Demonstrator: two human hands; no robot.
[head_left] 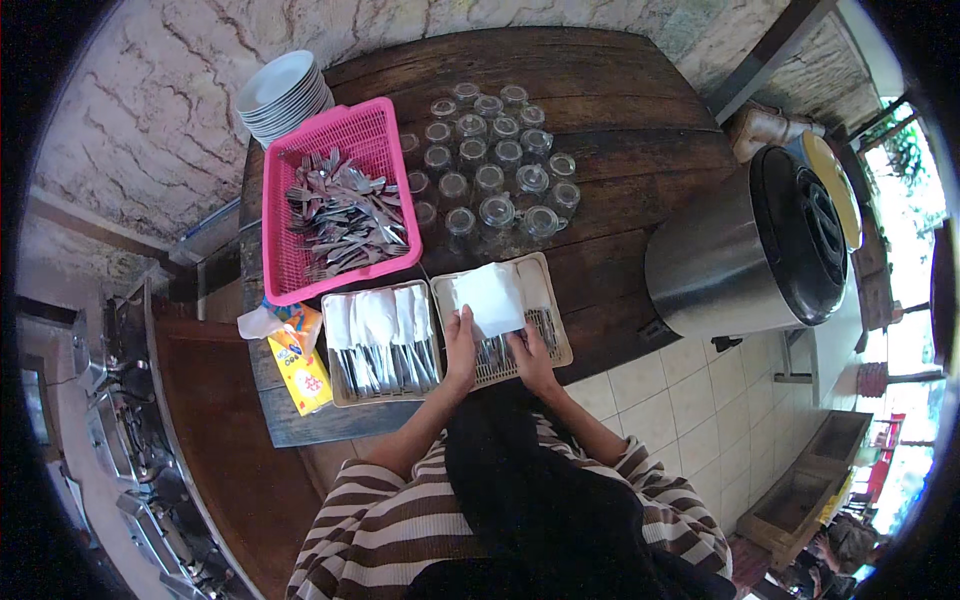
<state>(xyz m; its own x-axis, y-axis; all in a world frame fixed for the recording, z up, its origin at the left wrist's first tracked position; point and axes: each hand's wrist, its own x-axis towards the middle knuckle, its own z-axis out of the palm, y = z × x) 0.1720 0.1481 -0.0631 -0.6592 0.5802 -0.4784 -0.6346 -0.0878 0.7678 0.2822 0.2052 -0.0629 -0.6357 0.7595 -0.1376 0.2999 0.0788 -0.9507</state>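
Fingers: the left hand (460, 345) presses its fingers flat on the edge of the white paper napkin (490, 297); the right hand (530, 352) pinches the cutlery beneath it.
Napkin: lies half unfolded over the beige slotted plastic tray (553, 300), near the front edge of the dark wooden surface (620, 150).
Slip risk: the thin napkin may tear or slide off the metal handles if pulled unevenly.
Neighbour tray: the second beige tray of wrapped cutlery (380, 340) sits just beside; a wide elbow could nudge it.
Glasses: the rows of upturned clear glasses (490, 150) stand near, apart from both hands.
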